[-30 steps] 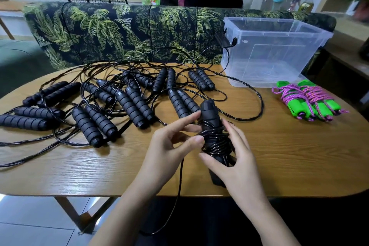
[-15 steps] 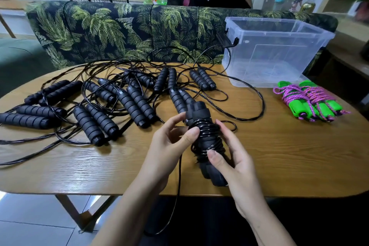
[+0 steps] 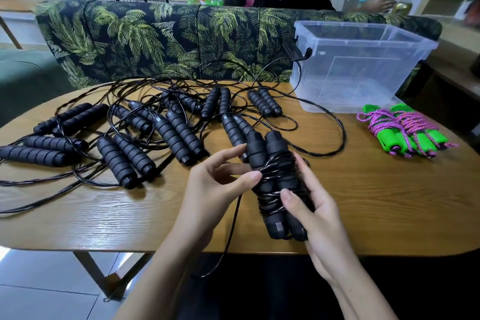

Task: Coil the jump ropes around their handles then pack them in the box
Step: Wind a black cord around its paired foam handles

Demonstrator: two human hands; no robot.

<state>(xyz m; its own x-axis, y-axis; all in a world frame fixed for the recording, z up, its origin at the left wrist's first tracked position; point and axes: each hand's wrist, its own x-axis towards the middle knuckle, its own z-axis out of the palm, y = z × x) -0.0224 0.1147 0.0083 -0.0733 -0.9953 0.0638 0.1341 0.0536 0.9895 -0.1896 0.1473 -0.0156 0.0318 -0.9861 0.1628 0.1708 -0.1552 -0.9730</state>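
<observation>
Black foam-handled jump ropes (image 3: 117,161) lie uncoiled over the left and middle of the oval wooden table (image 3: 104,221), and their thin cords cross each other in a tangle. Right of them, on the near side, the left hand (image 3: 207,189) reaches to the rope in work. Its thumb and forefinger are nearly straight and touch the left side of the bundle, and the other fingers are loosely bent. Whether the thumb pinches the cord under it I cannot tell. The bundle is a pair of black ribbed handles (image 3: 270,148) held side by side above the near edge of the table, with many turns of black cord (image 3: 275,182) around their middle. A loose tail of cord (image 3: 231,236) hangs down past the table edge. The right hand (image 3: 319,218) grips the bundle from the right, thumb across the turns and fingers curled behind. On the far right stands the clear plastic box (image 3: 363,65), and nearer lie green-handled ropes with pink cord (image 3: 405,132), already coiled.

I judge the step to be the coiling of this rope, close to its end. The next move asks to wind the hanging tail tightly and tuck its end so the turns do not spring open, then to carry the bundle to the box
</observation>
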